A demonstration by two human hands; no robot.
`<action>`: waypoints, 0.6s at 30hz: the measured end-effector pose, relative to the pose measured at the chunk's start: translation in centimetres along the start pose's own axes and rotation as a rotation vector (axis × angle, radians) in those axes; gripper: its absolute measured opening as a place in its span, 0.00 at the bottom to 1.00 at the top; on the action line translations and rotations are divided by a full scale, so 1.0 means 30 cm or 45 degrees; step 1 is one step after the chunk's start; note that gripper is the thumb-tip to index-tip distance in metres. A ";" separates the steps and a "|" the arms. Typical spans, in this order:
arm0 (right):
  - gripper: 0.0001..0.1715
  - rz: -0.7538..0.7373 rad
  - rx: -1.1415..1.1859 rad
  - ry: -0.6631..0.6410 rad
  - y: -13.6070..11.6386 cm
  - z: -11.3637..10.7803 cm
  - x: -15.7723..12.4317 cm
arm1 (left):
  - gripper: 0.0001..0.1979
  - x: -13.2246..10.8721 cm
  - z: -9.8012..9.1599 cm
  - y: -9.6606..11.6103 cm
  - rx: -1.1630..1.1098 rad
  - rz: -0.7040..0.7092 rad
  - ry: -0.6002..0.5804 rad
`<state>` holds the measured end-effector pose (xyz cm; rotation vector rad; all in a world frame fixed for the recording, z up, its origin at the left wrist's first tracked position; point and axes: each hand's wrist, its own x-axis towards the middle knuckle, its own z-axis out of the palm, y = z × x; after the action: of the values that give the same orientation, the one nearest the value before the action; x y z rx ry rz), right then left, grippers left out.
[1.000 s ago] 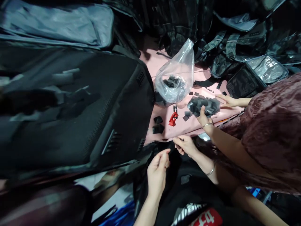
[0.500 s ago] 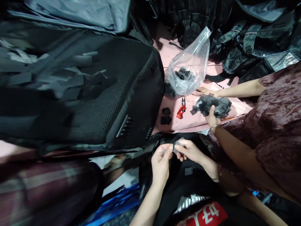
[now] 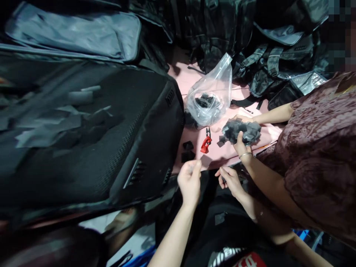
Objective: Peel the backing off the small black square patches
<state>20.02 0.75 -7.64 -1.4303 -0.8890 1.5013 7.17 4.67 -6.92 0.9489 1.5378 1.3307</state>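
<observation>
Although both hands met at a thin grey piece [image 3: 206, 161] half a second ago, they now stand apart, leaving the left hand [image 3: 190, 181] alone pinching it above the near edge of the pink desk [image 3: 218, 157]. The right hand [image 3: 231, 181] is curled, contents unclear. Red-handled snips [image 3: 206, 144] and a grey pile [image 3: 243, 130] lie beyond.

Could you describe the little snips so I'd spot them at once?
Find the big black bag on the left, then the pink surface to its right. There, between two dark scraps and the heap of grey pieces, lie the snips, dark blades pointing toward the clear plastic bag. Their bright red grip sets them apart from those dark, grey or see-through neighbours.
</observation>
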 end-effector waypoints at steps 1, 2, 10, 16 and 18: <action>0.26 0.001 -0.028 -0.010 0.005 -0.013 -0.004 | 0.14 0.048 0.056 0.001 0.025 0.012 -0.020; 0.26 0.008 -0.053 -0.021 0.011 -0.025 -0.009 | 0.13 0.093 0.111 -0.001 0.085 0.007 -0.049; 0.26 -0.059 -0.312 0.017 0.064 -0.081 0.012 | 0.16 0.097 0.134 -0.117 0.111 -0.043 -0.187; 0.19 -0.082 -0.735 0.043 0.094 -0.027 0.140 | 0.18 0.029 0.000 -0.187 0.143 -0.119 -0.157; 0.18 -0.187 -0.919 0.119 0.085 -0.023 0.184 | 0.17 0.032 -0.008 -0.188 0.151 -0.107 -0.144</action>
<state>20.57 4.83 -12.16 -1.8637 -1.5340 1.0252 6.58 4.71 -12.63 1.0042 1.5655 1.1186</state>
